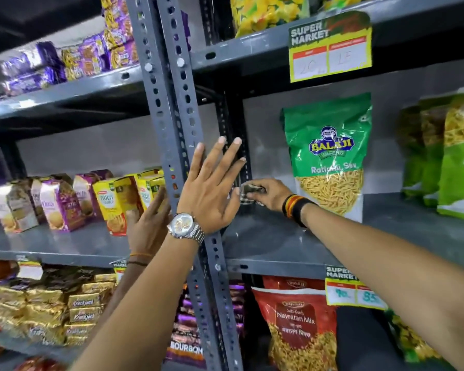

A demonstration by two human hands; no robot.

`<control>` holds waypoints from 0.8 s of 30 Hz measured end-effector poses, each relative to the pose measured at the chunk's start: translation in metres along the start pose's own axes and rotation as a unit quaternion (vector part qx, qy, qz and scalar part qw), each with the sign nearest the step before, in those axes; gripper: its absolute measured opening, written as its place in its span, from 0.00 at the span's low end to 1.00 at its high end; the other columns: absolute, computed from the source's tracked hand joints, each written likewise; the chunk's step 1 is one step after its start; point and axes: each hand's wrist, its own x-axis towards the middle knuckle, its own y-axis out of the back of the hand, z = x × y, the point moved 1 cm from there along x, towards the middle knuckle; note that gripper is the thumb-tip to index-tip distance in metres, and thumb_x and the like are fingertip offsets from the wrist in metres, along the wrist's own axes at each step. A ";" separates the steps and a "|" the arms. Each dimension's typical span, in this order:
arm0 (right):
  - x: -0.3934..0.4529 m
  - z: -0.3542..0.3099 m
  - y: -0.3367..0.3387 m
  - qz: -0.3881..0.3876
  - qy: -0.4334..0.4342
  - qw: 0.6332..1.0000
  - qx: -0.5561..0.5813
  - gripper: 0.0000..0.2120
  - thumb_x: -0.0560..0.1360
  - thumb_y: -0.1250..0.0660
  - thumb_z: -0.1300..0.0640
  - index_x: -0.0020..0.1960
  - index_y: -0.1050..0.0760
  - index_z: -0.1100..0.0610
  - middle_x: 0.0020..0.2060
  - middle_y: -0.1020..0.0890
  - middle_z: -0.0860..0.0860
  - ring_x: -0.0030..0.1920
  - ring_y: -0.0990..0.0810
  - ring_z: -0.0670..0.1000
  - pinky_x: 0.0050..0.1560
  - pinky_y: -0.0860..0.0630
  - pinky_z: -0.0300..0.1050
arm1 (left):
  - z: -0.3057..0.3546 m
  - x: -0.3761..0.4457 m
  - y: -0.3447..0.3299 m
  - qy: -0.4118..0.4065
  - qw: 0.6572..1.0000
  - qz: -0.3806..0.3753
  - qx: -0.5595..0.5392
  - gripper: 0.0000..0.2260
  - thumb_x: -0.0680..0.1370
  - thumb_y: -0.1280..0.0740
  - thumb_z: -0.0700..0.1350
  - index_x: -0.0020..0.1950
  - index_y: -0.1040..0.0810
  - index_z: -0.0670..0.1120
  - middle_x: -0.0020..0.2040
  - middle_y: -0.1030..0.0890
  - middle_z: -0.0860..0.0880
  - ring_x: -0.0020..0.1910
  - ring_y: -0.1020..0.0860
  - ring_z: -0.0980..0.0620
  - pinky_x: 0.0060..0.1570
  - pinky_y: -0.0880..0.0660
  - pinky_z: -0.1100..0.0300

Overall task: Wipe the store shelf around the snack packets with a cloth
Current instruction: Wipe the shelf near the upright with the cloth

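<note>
On the grey shelf (279,245), right hand (268,195) grips a crumpled checked cloth (248,195).

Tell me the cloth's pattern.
The cloth is checked, dark and pale, bunched in the right hand; seen in the head view.

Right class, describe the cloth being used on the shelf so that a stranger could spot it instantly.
Find the grey slotted upright post in the middle. Just right of it, on the grey shelf that holds the green Balaji packet, the right hand grips a small bunched checked cloth. It is the only fabric among glossy packets.
</note>
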 end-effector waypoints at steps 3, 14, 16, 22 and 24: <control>0.030 0.009 -0.007 0.002 -0.016 0.999 -0.049 0.14 0.75 0.31 0.54 0.60 0.21 0.46 0.55 0.16 0.48 0.56 0.20 0.48 0.60 0.24 0.45 | -0.001 -0.001 -0.003 0.007 1.000 0.018 -0.009 0.28 0.78 0.41 0.50 0.77 0.30 0.42 0.83 0.44 0.44 0.83 0.49 0.41 0.79 0.53 0.35; 0.070 0.063 -0.040 -0.129 -0.094 0.974 -0.160 0.11 0.75 0.33 0.54 0.57 0.19 0.51 0.57 0.17 0.53 0.57 0.20 0.53 0.57 0.27 0.42 | -0.004 -0.002 -0.007 0.000 0.999 0.038 -0.022 0.28 0.76 0.41 0.50 0.76 0.29 0.42 0.83 0.42 0.44 0.82 0.47 0.41 0.78 0.51 0.33; 0.060 0.054 -0.037 -0.159 -0.072 0.974 -0.141 0.12 0.76 0.32 0.57 0.58 0.19 0.53 0.56 0.17 0.53 0.55 0.20 0.51 0.56 0.27 0.41 | -0.004 -0.001 -0.007 0.002 0.999 0.033 -0.018 0.28 0.76 0.41 0.50 0.76 0.29 0.42 0.83 0.42 0.44 0.82 0.47 0.41 0.78 0.52 0.34; -0.020 0.012 -0.018 -0.233 0.027 0.971 -0.043 0.17 0.76 0.32 0.58 0.64 0.23 0.53 0.54 0.20 0.42 0.45 0.23 0.30 0.50 0.30 0.25 | -0.002 -0.002 -0.003 0.008 1.000 0.022 -0.011 0.29 0.76 0.39 0.50 0.77 0.31 0.42 0.83 0.44 0.43 0.83 0.49 0.41 0.78 0.52 0.33; -0.039 0.001 -0.005 -0.276 0.039 0.960 -0.022 0.17 0.76 0.32 0.57 0.65 0.24 0.51 0.57 0.19 0.42 0.48 0.22 0.30 0.54 0.27 0.25 | -0.001 -0.003 -0.003 0.015 0.999 0.026 -0.013 0.29 0.76 0.39 0.49 0.77 0.31 0.42 0.83 0.45 0.42 0.83 0.50 0.40 0.78 0.52 0.33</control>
